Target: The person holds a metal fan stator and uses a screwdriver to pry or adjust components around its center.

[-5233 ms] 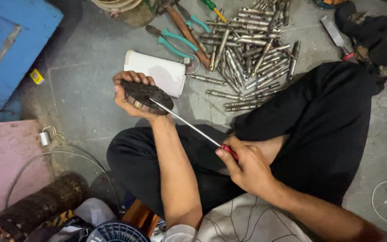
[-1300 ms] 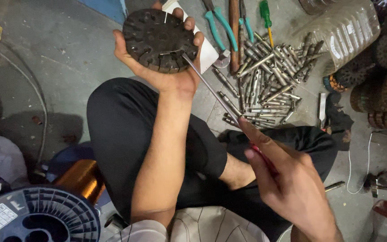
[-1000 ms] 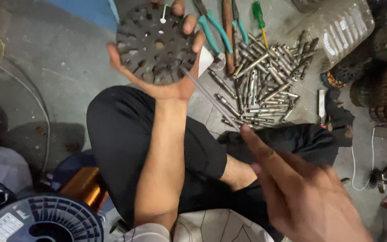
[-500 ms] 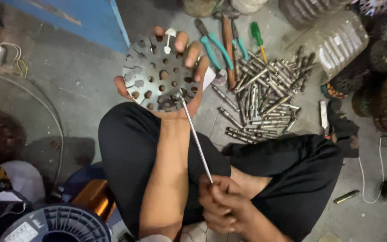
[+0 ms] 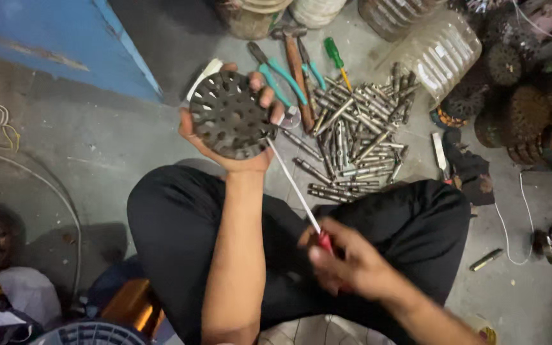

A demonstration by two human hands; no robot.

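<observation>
Best to keep the dark slotted disc [image 5: 230, 115] steady, cupped face-up in the left hand [image 5: 234, 150] over the knees, fingers curled round its far rim. Worth easing the screwdriver [image 5: 295, 191] tip squarely into a rim slot, right hand [image 5: 352, 268] clenched on its red handle.

Workshop floor: bare concrete floor [image 5: 97, 147] serves as the work surface. A pile of metal bolts [image 5: 352, 137] lies at 1 o'clock, pliers [image 5: 276, 80] and a hammer [image 5: 294, 64] at 12 o'clock, rusty motor cores [image 5: 531, 115] at 2 o'clock.
</observation>
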